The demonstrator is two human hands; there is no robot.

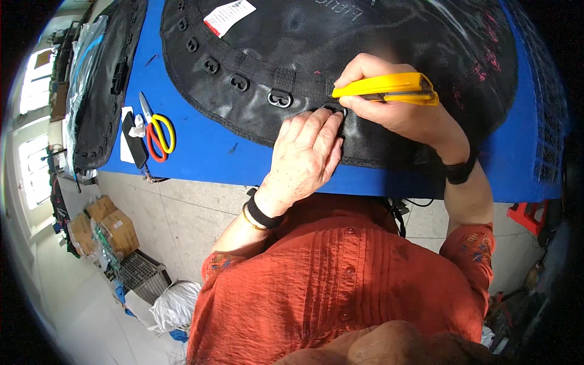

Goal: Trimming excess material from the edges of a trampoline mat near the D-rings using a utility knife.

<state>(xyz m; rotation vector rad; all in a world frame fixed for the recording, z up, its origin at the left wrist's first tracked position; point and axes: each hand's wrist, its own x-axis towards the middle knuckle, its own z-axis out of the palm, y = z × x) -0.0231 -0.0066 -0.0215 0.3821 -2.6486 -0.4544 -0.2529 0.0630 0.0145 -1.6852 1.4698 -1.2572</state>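
Observation:
A large black mesh mat (389, 36) with a curved edge lies on the blue table. Along its webbing band sit several black V-ring clips, one of them a ring clip (280, 98) left of my hands. My left hand (304, 149) rests palm down on the mat, fingers stretched out together; its fingertips touch the band beside another ring, partly covered by them. In my right hand (383, 109) is a yellow utility knife (389, 85), gripped like a pen. The tool's tip points left, close to the band above my left fingertips; its blade cannot be made out.
Scissors (157, 134) with red and yellow handles lie left on the blue table (201, 146), beside a black flat case (134, 140). Another black mesh piece (103, 91) is further left. Cardboard boxes (109, 228) and a wire crate (143, 274) stand on the floor; a red stool (528, 216) is at right.

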